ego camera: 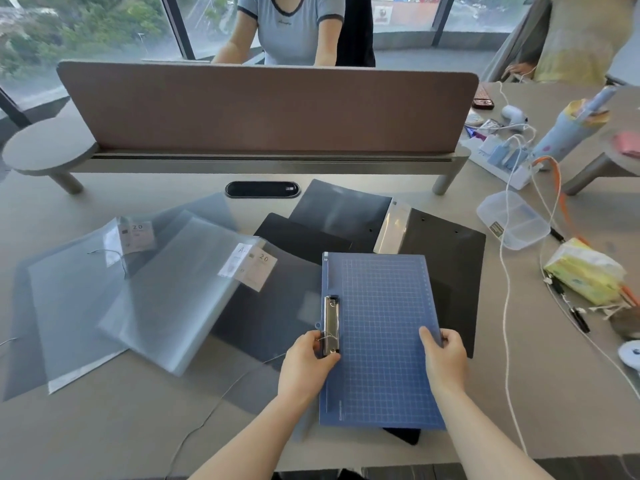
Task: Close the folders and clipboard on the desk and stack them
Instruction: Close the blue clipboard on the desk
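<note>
A blue gridded plastic clipboard lies closed near the front edge of the pale grey bench, its metal clip along the left side. The left hand grips that clip edge, thumb curled over the metal; the right hand pinches the right edge, fingers wrapped under the board. The clipboard rests partly on an open black plastic folder spread behind and to the right, and a small dark object pokes out beneath its near edge. To the left lie two open translucent grey folders with clear sleeves, one at the far left and one overlapping it nearer the centre, each carrying a label marked 20. A brown divider screen stands across the back of the bench. On the right sit a clear plastic box, a yellow tissue pack, a white power strip and trailing white cables, near the black folder's edge.
</note>
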### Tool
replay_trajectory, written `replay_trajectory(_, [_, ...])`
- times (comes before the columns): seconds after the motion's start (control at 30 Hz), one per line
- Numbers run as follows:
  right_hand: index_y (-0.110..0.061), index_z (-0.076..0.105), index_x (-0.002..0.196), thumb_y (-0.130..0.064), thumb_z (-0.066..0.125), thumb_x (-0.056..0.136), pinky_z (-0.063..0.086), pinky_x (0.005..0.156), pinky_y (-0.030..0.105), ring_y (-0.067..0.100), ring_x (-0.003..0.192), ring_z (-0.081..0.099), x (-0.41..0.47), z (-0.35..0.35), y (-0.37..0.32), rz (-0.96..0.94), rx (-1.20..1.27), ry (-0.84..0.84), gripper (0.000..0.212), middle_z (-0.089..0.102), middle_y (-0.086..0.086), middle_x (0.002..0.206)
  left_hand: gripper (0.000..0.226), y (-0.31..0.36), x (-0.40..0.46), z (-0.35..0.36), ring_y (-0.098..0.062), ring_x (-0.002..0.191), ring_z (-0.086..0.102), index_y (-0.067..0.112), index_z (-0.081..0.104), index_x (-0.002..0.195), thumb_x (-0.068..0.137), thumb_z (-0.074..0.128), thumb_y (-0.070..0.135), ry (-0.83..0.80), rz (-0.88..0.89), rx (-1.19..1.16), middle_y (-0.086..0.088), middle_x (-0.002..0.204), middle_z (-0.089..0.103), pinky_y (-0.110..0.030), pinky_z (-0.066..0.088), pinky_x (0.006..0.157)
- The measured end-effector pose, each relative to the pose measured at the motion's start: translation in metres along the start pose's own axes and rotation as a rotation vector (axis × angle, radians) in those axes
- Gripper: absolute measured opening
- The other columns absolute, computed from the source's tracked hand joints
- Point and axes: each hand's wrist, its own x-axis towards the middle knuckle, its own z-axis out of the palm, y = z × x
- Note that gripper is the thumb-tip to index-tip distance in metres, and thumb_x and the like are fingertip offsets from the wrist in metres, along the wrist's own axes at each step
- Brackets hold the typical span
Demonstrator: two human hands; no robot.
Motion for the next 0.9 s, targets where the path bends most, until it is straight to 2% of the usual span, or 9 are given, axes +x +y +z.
replay_trajectory(0.07, [-0.018, 0.052, 0.107, -0.045, 0.058, 0.094, 0.047, 0.061, 0.032, 0.017, 0.082, 0.061, 0.004, -0.007, 0.006, 0.003, -0.031, -0.001, 0.031, 0.062, -0.003, 0.095, 0.031, 0.003, -0.002, 0.007, -0.005, 0.087, 0.063, 0.025, 0.067, 0.110, 0.080, 0.073, 0.027, -0.016, 0.008, 0.012, 0.019, 0.093, 0.064, -0.029, 0.054, 0.081])
replay_trajectory(0.17, [-0.019, 0.050, 0.108, -0.048, 0.058, 0.093, 0.048, 0.060, 0.032, 0.015, 0.080, 0.061, 0.010, -0.014, 0.012, -0.013, -0.101, -0.004, 0.034, 0.061, -0.004, 0.096, 0.023, 0.006, -0.002, 0.017, -0.008, 0.080, 0.064, 0.025, 0.068, 0.103, 0.081, 0.072, 0.026, -0.038, 0.017, 0.044, 0.015, 0.086, 0.065, -0.033, 0.056, 0.077])
replay_trajectory(0.3, [-0.020, 0.051, 0.104, -0.051, 0.060, 0.091, 0.047, 0.056, 0.029, 0.013, 0.077, 0.060, 0.019, -0.016, 0.017, -0.047, -0.255, -0.006, 0.035, 0.061, -0.003, 0.097, 0.024, 0.004, -0.002, 0.027, -0.011, 0.082, 0.063, 0.021, 0.068, 0.106, 0.083, 0.072, 0.026, -0.024, 0.032, 0.102, 0.009, 0.093, 0.061, -0.031, 0.054, 0.076])
replay_trajectory(0.4, [-0.022, 0.054, 0.100, -0.057, 0.062, 0.087, 0.047, 0.055, 0.026, 0.014, 0.078, 0.059, 0.024, -0.016, 0.021, -0.095, -0.391, 0.060, 0.038, 0.060, -0.003, 0.098, 0.027, 0.004, -0.003, 0.033, -0.014, 0.083, 0.062, 0.022, 0.068, 0.111, 0.084, 0.071, 0.023, 0.006, 0.040, 0.125, 0.007, 0.095, 0.060, -0.030, 0.054, 0.078])
replay_trajectory(0.57, [-0.022, 0.055, 0.099, -0.058, 0.066, 0.082, 0.059, 0.065, 0.034, 0.016, 0.082, 0.059, 0.023, -0.016, 0.023, -0.133, -0.471, 0.121, 0.041, 0.058, -0.003, 0.097, 0.026, 0.003, -0.002, 0.037, -0.015, 0.083, 0.062, 0.023, 0.068, 0.109, 0.084, 0.073, 0.019, 0.043, 0.018, 0.115, 0.007, 0.093, 0.060, -0.029, 0.053, 0.078])
replay_trajectory(0.77, [-0.019, 0.054, 0.116, -0.054, 0.067, 0.084, 0.058, 0.068, 0.035, 0.020, 0.093, 0.059, 0.018, -0.016, 0.016, -0.143, -0.520, 0.126, 0.049, 0.058, 0.003, 0.109, 0.017, 0.001, -0.001, 0.032, -0.015, 0.079, 0.060, 0.021, 0.069, 0.102, 0.085, 0.070, 0.022, 0.079, 0.010, 0.096, 0.007, 0.086, 0.060, -0.029, 0.052, 0.075])
replay_trajectory(0.83, [-0.019, 0.054, 0.122, -0.051, 0.067, 0.085, 0.059, 0.072, 0.038, 0.023, 0.099, 0.058, 0.015, -0.013, 0.008, -0.177, -0.527, 0.135, 0.051, 0.058, 0.004, 0.116, 0.015, -0.001, -0.001, 0.025, -0.012, 0.079, 0.059, 0.019, 0.069, 0.103, 0.089, 0.067, 0.022, 0.115, 0.025, 0.096, 0.005, 0.088, 0.063, -0.022, 0.047, 0.071])
replay_trajectory(0.9, [-0.019, 0.054, 0.127, -0.044, 0.066, 0.089, 0.056, 0.074, 0.036, 0.023, 0.106, 0.057, 0.010, -0.003, -0.007, -0.242, -0.496, 0.115, 0.047, 0.057, 0.005, 0.123, 0.017, -0.004, 0.000, 0.015, -0.009, 0.080, 0.058, 0.018, 0.069, 0.107, 0.091, 0.065, 0.023, 0.157, 0.043, 0.101, 0.007, 0.091, 0.063, -0.017, 0.041, 0.069])
